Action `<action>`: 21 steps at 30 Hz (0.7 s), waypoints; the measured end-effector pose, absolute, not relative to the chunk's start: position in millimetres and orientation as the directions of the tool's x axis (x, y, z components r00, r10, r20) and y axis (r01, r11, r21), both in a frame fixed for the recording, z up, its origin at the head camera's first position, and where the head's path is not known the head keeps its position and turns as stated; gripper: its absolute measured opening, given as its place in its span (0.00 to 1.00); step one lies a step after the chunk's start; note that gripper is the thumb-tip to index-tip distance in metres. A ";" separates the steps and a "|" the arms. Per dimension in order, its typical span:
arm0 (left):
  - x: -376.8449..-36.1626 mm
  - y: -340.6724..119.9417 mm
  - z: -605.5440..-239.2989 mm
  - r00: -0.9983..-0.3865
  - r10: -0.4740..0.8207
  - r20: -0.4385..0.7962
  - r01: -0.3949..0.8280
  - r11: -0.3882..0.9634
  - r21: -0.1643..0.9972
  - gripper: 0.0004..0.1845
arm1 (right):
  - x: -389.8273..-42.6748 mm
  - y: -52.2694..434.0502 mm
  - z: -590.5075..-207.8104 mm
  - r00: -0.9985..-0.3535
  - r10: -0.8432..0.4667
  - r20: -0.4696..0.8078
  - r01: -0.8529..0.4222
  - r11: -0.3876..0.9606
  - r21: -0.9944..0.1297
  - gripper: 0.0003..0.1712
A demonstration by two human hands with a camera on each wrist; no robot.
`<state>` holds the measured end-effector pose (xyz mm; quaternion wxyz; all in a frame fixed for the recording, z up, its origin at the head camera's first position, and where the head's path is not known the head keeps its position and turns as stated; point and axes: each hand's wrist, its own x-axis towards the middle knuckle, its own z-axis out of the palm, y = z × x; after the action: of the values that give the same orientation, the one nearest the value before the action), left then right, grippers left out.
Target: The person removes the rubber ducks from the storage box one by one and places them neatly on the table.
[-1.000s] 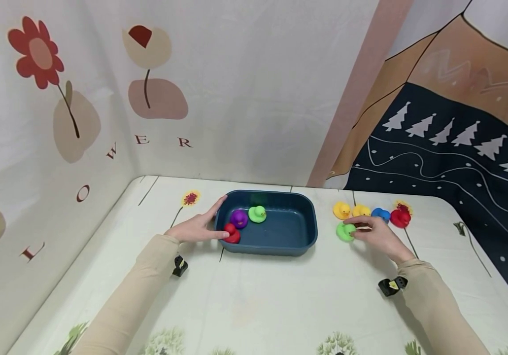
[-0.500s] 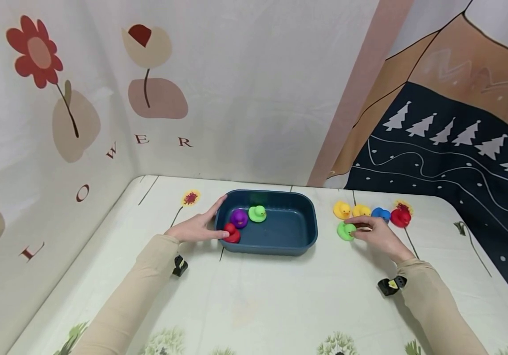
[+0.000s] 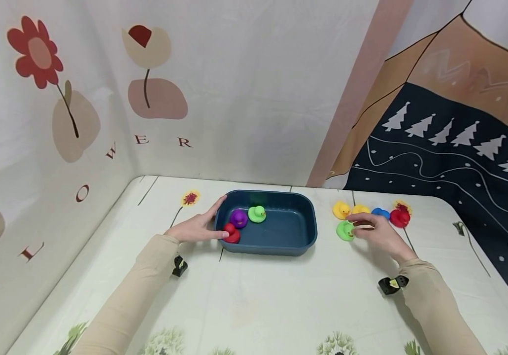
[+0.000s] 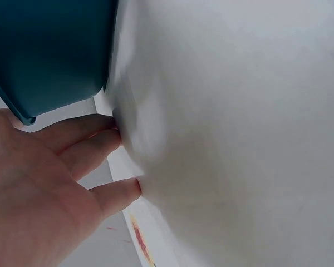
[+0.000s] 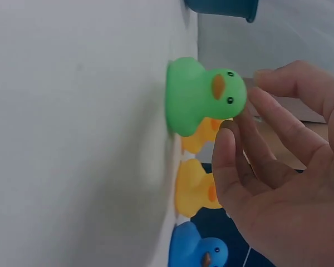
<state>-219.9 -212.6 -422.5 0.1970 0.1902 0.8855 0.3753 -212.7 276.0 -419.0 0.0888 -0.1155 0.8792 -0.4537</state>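
Note:
On the table, in the head view, lies a dark blue plastic bin (image 3: 276, 248). My left hand (image 3: 195, 228) rests against its left end, thumb at the rim; in the left wrist view the fingers are fairly straight, beside the bin's end. Inside are a red duck (image 3: 232, 233), a purple duck (image 3: 238, 218) and a green duck (image 3: 256, 214). Right of the bin, another green toy duck (image 5: 183, 94) stands upright on the table. My right hand (image 3: 380, 232) is at its head with loosely bent, spread fingers; a fingertip may touch it.
Behind that green duck a row holds a yellow duck (image 3: 341, 210), a second yellow duck (image 3: 361, 209), a blue duck (image 3: 381, 213) and a red duck (image 3: 400, 217). The patterned tablecloth (image 3: 258, 301) meets a printed curtain (image 3: 245, 123) at the back.
My right thumb and fingers have spread apart a little at the green duck, which stays in place. My left hand and the bin have not visibly moved.

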 end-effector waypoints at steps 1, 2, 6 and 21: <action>-220.0 -212.5 -422.6 -0.850 0.483 -0.208 0.188 0.648 0.738 0.56 | -212.6 276.1 -418.1 -0.957 -0.286 -0.044 -0.130 0.560 -0.818 0.23; -220.0 -212.3 -422.7 -0.850 0.483 -0.211 0.186 0.649 0.737 0.56 | -212.4 276.1 -417.0 -0.958 -0.284 -0.037 -0.134 0.561 -0.817 0.23; -220.0 -211.9 -422.5 -0.849 0.480 -0.220 0.182 0.656 0.732 0.56 | -211.6 274.8 -411.7 -0.957 -0.290 -0.008 -0.162 0.556 -0.815 0.22; -221.6 -213.2 -423.5 -0.849 0.484 -0.211 0.190 0.653 0.733 0.56 | -206.1 261.8 -398.0 -0.959 -0.283 0.003 -0.151 0.504 -0.850 0.21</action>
<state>-221.6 -213.2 -423.5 0.1985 0.1899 0.8872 0.3708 -206.1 261.8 -398.0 0.0683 -0.1253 0.8645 -0.4819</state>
